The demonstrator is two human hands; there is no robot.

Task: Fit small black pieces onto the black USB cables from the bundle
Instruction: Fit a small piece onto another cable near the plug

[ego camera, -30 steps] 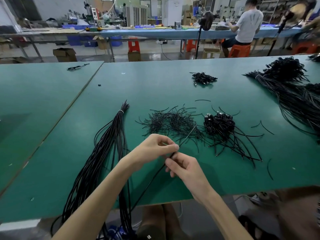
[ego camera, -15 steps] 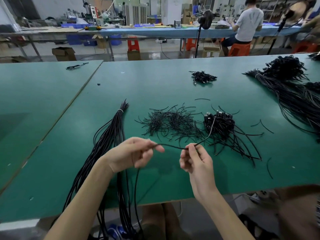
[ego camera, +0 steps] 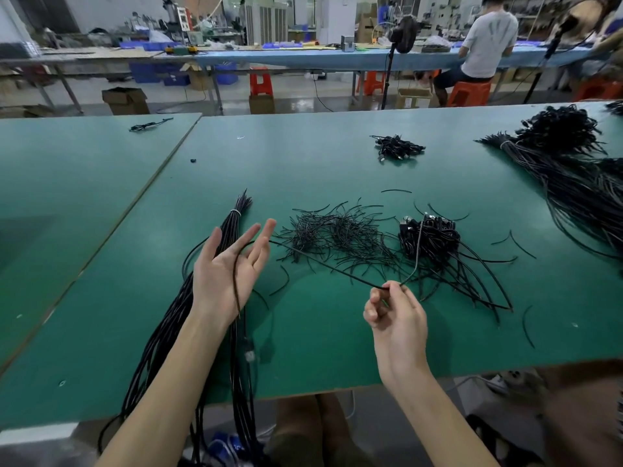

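One black USB cable [ego camera: 323, 261] stretches between my hands above the green table [ego camera: 337, 170]. My right hand [ego camera: 396, 311] pinches it between thumb and fingertips near its far end, which curves up over a pile of finished cables [ego camera: 429, 239]. My left hand [ego camera: 229, 264] is raised palm-up with fingers spread, and the cable runs loosely across its palm and hangs down. The tied bundle of black cables [ego camera: 215, 257] lies behind and under my left hand, trailing off the table's front edge. A scatter of small thin black pieces [ego camera: 337, 230] lies in the middle.
A small heap of black connectors [ego camera: 397, 148] sits further back. Large cable bundles [ego camera: 573, 176] fill the right side. A lone cable [ego camera: 148, 124] lies on the left table. A person [ego camera: 485, 45] sits at a far bench. My knees show below the table edge.
My hands have moved apart. The left hand has opened from a pinch and swung left and up, palm up. The right hand has slid along the cable to the right, still pinching it.
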